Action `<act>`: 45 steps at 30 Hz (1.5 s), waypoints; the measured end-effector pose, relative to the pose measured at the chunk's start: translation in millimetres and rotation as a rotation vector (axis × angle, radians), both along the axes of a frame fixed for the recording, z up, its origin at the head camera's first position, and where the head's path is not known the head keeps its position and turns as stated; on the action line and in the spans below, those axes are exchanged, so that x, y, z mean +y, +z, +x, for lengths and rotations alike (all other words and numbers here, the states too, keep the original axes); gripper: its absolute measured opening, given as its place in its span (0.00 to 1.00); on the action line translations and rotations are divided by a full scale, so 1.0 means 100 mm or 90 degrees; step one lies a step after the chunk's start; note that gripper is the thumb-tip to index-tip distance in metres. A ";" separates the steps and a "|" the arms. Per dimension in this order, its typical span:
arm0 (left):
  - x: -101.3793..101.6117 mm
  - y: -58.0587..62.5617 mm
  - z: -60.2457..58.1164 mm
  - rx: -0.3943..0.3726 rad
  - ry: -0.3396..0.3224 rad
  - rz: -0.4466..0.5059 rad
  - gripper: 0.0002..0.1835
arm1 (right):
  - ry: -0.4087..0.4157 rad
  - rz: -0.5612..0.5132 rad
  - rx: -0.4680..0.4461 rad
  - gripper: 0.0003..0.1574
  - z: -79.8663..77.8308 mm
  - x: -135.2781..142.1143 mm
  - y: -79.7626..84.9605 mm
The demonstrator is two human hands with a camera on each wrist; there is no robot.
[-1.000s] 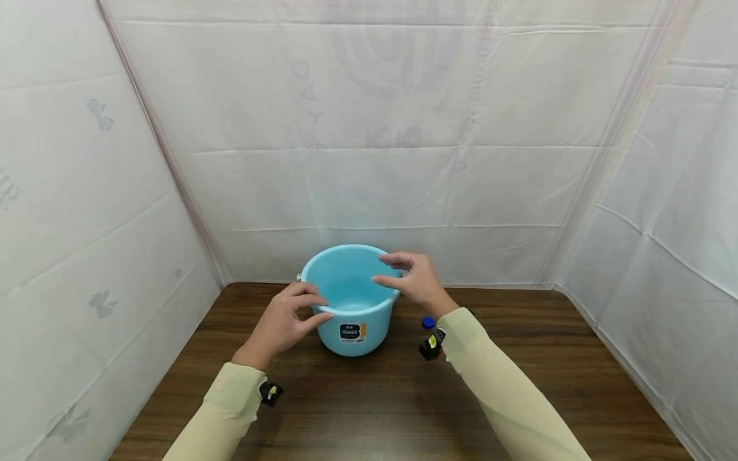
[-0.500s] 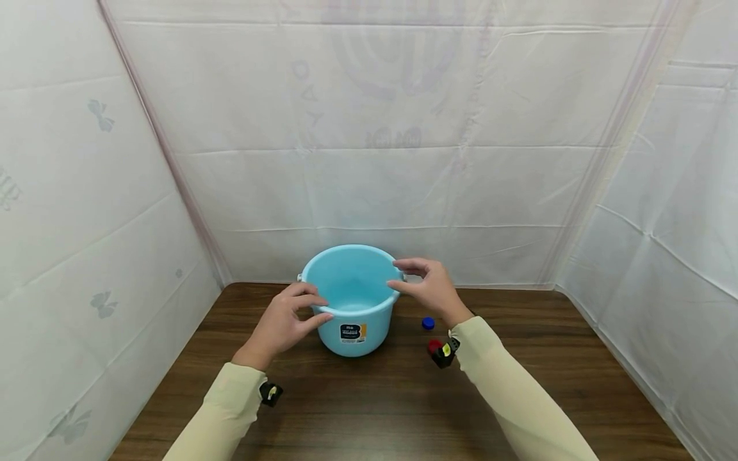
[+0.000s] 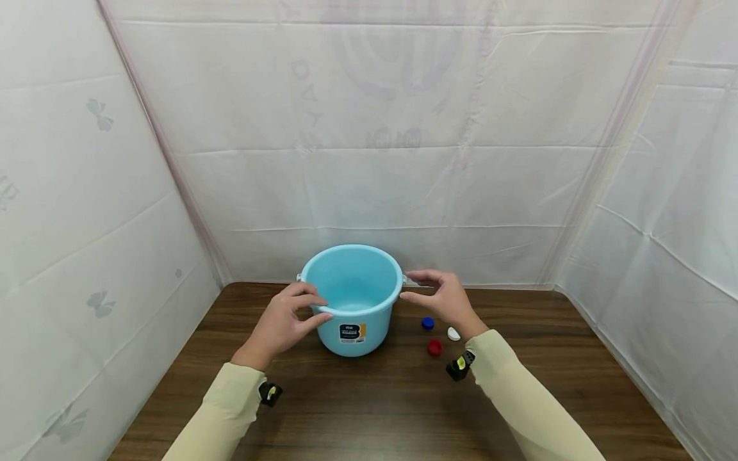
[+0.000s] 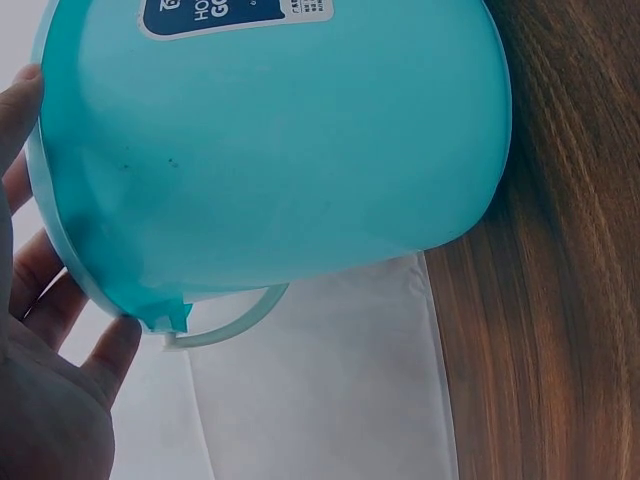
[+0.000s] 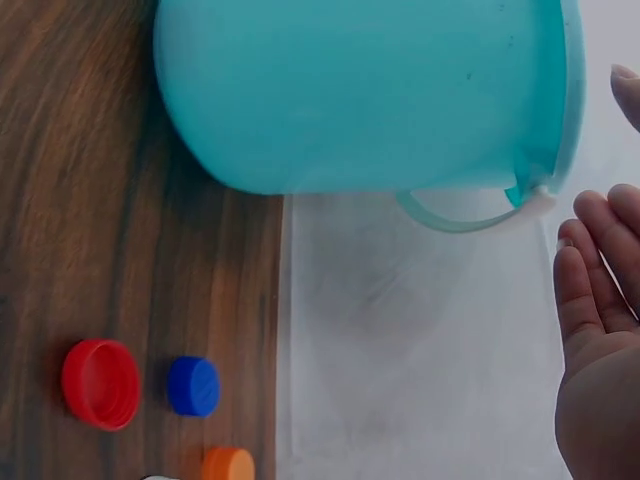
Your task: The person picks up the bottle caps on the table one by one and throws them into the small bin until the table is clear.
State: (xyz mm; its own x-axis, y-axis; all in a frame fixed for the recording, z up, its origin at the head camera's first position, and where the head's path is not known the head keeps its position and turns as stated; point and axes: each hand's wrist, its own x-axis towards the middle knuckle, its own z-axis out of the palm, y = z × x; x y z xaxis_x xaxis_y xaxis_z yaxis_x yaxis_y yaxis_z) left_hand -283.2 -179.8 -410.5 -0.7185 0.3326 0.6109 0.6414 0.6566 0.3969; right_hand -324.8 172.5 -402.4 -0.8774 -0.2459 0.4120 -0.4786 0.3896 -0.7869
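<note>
A light blue plastic bucket (image 3: 352,333) stands upright on the table, a label on its front and a pale handle (image 4: 240,325) low behind it. My left hand (image 3: 286,320) holds its front left rim, thumb outside and fingertips over the edge. Just off the right rim is my right hand (image 3: 442,296), its fingers and thumb apart with nothing between them. Right of the bucket lie a blue bottle cap (image 3: 428,323), a red cap (image 3: 435,347) and a white cap (image 3: 453,333). An orange cap (image 5: 228,464) shows in the right wrist view; the hand hides it from the head view.
The dark wood table (image 3: 357,416) runs back to a white sheet wall (image 3: 369,160). More sheeting closes in the left side (image 3: 86,224) and the right side (image 3: 680,256). The bucket stands near the back wall.
My right hand has moved right, from over the bucket's opening to outside its right rim. The red and white caps have come into sight. The left hand and the bucket have stayed put.
</note>
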 end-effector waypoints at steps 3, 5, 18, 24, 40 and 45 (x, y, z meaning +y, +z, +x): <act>0.00 0.00 0.00 0.002 0.000 0.001 0.10 | -0.006 0.006 -0.001 0.35 0.02 0.04 -0.05; 0.00 0.00 0.00 0.002 -0.003 0.003 0.10 | -0.005 0.002 -0.001 0.34 0.04 0.08 -0.09; 0.00 -0.02 0.00 0.000 -0.005 0.005 0.10 | -0.063 0.040 -0.013 0.30 0.13 0.33 -0.28; 0.01 0.00 0.01 -0.001 -0.007 0.008 0.10 | -0.070 0.032 -0.037 0.31 0.16 0.43 -0.34; 0.01 0.01 0.01 0.000 -0.004 0.006 0.10 | -0.110 0.056 -0.060 0.31 0.18 0.73 -0.59; 0.01 0.01 0.01 0.002 -0.005 0.008 0.10 | -0.115 0.053 -0.050 0.30 0.18 0.81 -0.67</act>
